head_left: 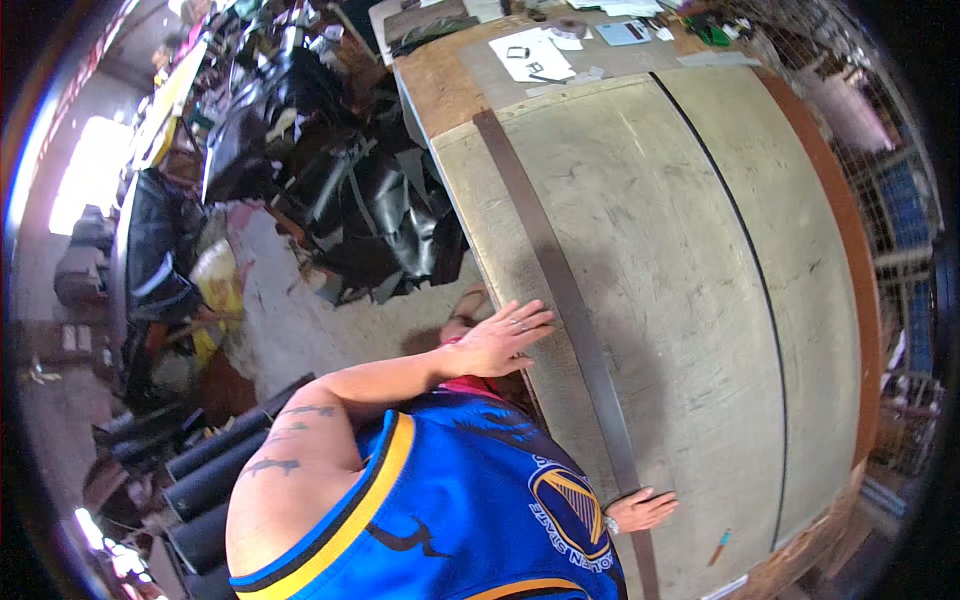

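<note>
My left hand (505, 338) reaches over the near edge of a wide pale worktable (710, 300), fingers spread, just left of a long brown strip (560, 290) lying along the top; I cannot tell whether it touches the surface. Farther down, my right hand (640, 508) rests on the strip and the tabletop, fingers stretched out. A thin black line or strip (740, 220) runs parallel to the brown one. A small pencil-like tool (720, 545) lies to the right of my right hand.
Papers (530, 55), a light-blue device (622, 33) and scraps sit at the table's far end. Piles of black sheet material (370, 210) and dark rolls (215, 470) are on the left. A wire-mesh partition (900, 180) runs beside the table's right side.
</note>
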A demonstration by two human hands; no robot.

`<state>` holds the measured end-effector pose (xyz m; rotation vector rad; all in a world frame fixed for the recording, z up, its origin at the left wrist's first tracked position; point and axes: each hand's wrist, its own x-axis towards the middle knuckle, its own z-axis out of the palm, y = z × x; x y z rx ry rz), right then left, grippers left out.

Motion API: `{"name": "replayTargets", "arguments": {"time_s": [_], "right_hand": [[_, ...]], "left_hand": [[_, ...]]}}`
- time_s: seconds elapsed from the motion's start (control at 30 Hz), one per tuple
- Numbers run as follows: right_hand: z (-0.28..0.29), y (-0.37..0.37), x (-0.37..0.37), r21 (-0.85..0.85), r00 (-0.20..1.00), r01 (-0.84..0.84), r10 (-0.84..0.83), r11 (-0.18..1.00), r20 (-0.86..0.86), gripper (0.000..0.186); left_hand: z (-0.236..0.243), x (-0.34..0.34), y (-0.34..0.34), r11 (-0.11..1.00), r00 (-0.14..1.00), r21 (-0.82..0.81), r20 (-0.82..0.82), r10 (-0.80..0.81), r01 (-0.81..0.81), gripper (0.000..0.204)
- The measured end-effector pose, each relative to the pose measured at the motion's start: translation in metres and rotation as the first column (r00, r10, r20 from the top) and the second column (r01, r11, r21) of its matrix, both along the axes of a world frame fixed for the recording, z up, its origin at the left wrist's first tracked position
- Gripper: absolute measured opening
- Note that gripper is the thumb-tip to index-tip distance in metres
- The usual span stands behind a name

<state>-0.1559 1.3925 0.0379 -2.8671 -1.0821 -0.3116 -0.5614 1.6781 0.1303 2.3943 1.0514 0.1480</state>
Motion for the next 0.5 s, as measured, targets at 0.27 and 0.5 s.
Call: {"name": "replayTargets", "arguments": {"time_s": [0.27, 0.5], "right_hand": [[0.012, -0.003, -0.001, -0.044, 0.991, 0.087, -0.091, 0.995, -0.096, 0.067], [0.067, 0.162, -0.039, 0.176, 0.948, -0.037, 0.091, 0.984, -0.306, 0.069]], "left_hand": [[-0.033, -0.137, -0.033, 0.903, 0.883, -0.109, 0.188, 0.429, -0.416, 0.062], [-0.118, -0.312, 0.004, 0.82, 0.895, -0.364, -0.109, 0.433, -0.441, 0.04]]}}
